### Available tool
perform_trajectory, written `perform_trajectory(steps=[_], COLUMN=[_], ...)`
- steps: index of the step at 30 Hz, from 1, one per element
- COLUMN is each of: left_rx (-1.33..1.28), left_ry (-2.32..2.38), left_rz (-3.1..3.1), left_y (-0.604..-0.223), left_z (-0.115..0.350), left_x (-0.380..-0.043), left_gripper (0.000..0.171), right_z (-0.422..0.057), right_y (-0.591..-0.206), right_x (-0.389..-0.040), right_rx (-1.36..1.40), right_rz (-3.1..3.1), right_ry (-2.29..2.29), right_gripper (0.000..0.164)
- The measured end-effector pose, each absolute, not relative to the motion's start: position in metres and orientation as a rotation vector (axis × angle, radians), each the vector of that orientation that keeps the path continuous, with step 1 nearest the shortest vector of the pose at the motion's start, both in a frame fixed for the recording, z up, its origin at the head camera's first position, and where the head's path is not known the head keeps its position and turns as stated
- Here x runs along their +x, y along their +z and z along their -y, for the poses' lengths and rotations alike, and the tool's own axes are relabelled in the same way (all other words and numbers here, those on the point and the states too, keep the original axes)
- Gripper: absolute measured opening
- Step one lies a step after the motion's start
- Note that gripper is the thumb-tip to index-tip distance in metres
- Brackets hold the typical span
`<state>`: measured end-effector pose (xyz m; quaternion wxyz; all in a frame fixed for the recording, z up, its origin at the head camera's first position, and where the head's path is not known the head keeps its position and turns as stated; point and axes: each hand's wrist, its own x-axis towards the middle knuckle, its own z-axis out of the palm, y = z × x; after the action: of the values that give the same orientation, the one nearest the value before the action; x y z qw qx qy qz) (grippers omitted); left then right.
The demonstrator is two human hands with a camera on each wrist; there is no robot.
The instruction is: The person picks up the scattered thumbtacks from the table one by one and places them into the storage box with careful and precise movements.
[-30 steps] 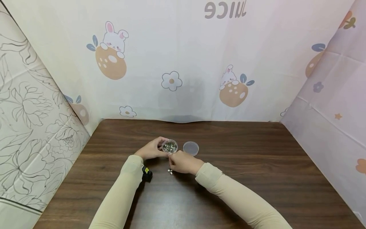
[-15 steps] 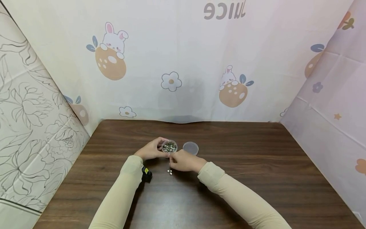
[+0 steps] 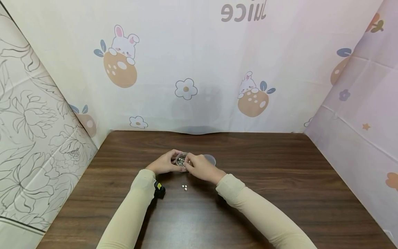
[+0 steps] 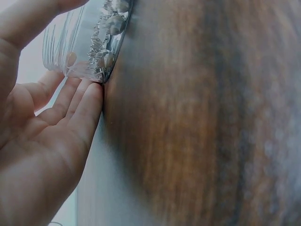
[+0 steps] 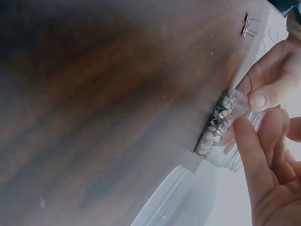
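Note:
A small clear round tub (image 3: 179, 160) stands on the table with a layer of silver thumbtacks (image 5: 215, 127) at its bottom. My left hand (image 3: 165, 162) grips its side, thumb and fingers on opposite sides, as the left wrist view shows. Over the tub's mouth is my right hand (image 3: 200, 166), with its fingers bent down into the opening. In the right wrist view the index finger reaches in front of or inside the clear wall, and I see nothing held. Three loose thumbtacks (image 3: 185, 187) lie on the table in front of the tub.
The tub's clear round lid (image 3: 211, 159) lies just right of the tub, partly behind my right hand. A black device with a yellow mark (image 3: 160, 189) is at my left wrist. The brown wooden table (image 3: 264, 159) ends at a printed cloth backdrop (image 3: 217, 114).
My right hand has gone up and away from the table near the loose thumbtacks to the tub's mouth. The left hand and the tub have stayed in place.

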<state>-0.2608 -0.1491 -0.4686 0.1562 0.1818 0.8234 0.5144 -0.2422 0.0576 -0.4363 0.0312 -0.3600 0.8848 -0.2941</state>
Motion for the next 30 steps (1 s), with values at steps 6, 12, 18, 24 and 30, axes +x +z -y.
perform_trajectory(steps=[6, 12, 18, 24, 30], left_rx=[0.563, 0.588, 0.587, 0.569, 0.581], left_ry=[1.463, 1.467, 1.515, 1.466, 1.453], left_rz=[-2.36, -2.326, -2.291, -2.328, -2.333], left_y=[-0.452, -0.44, -0.443, -0.442, -0.441], left_z=[0.146, 0.145, 0.146, 0.147, 0.148], left_x=[-0.251, -0.245, -0.247, -0.247, -0.247], left_gripper=[0.068, 0.065, 0.063, 0.07, 0.069], right_z=[-0.057, -0.057, -0.057, -0.06, -0.063], right_y=[-0.434, -0.433, -0.433, -0.433, -0.437], right_x=[-0.249, -0.253, -0.251, -0.244, -0.234], right_rx=[-1.037, -0.982, -0.976, -1.087, -1.219], right_rz=[-2.779, -2.757, -2.721, -2.694, -2.618], right_ry=[-0.923, -0.931, -0.921, -0.86, -0.773], right_gripper=[0.009, 0.014, 0.021, 0.014, 0.011])
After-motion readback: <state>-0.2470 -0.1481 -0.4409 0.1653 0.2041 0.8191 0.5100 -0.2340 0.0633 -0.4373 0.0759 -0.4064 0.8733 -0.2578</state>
